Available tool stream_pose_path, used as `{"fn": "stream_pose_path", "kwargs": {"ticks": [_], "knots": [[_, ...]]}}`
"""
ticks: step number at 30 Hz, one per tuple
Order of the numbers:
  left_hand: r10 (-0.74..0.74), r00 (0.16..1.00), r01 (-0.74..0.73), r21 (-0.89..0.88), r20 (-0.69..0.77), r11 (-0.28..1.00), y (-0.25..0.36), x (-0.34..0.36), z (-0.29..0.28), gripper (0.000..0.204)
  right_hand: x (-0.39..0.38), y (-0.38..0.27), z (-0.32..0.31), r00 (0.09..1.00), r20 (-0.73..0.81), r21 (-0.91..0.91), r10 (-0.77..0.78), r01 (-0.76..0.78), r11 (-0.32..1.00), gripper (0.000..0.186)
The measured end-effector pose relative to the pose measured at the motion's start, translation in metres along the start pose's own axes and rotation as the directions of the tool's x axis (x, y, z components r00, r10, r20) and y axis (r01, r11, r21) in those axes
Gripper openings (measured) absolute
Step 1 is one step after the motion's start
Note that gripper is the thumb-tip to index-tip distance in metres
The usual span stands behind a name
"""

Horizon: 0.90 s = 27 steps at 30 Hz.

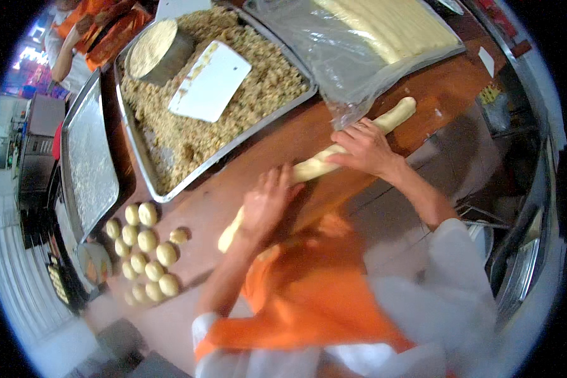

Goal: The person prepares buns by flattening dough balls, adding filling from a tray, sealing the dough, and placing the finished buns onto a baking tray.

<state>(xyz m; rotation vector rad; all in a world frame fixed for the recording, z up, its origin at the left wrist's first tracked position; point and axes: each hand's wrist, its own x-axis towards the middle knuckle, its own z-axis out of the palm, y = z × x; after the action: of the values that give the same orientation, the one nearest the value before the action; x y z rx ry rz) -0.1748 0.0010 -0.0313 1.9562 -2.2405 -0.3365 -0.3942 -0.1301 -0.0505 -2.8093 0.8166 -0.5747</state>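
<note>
A long pale dough rope (315, 165) lies slantwise on the brown wooden worktable. My left hand (268, 205) rests over its near-left part, fingers stretched out and pressed against it. Farther right, my right hand (364, 148) lies across the rope with fingers extended and thumb apart. Both palms hide stretches of the dough. One end (407, 106) sticks out beyond my right hand, and the other end (229, 236) shows beside my left forearm.
Several round dough pieces (147, 241) sit at the left. Behind stands a metal tray (217, 151) of crumbly filling, holding a white scraper (211, 82) and a round metal container (164, 53). A plastic-covered dough sheet (397, 31) lies at the back right; a floured tray (91, 157) stands left.
</note>
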Motion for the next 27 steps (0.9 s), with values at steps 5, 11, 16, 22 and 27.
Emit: {"fn": "stream_pose_path", "kwargs": {"ticks": [5, 11, 16, 22, 27], "knots": [[0.025, 0.999, -0.021, 0.122, -0.035, 0.992, -0.012, -0.013, -0.020, 0.060, -0.001, 0.020, -0.024, 0.994, -0.103, -0.154, 0.028, -0.044, 0.987, 0.026], [0.299, 0.943, -0.296, 0.044, -0.144, 0.954, 0.072, 0.051, 0.006, 0.071, -0.026, 0.058, -0.044, 0.987, 0.114, -0.253, 0.109, -0.078, 0.964, 0.034], [0.341, 0.932, -0.345, -0.007, -0.120, 0.939, 0.095, 0.079, 0.026, 0.073, -0.074, 0.054, -0.052, 0.995, 0.027, -0.353, 0.100, -0.085, 0.932, 0.048], [0.185, 0.978, -0.180, 0.064, -0.091, 0.982, 0.086, 0.107, 0.021, 0.061, -0.041, 0.099, -0.057, 0.988, -0.083, -0.234, 0.128, -0.144, 0.961, 0.027], [0.182, 0.982, -0.186, -0.084, -0.049, 0.979, 0.080, 0.114, 0.020, 0.050, -0.030, 0.146, -0.063, 0.975, -0.221, -0.107, 0.022, -0.046, 0.993, 0.019]]}}
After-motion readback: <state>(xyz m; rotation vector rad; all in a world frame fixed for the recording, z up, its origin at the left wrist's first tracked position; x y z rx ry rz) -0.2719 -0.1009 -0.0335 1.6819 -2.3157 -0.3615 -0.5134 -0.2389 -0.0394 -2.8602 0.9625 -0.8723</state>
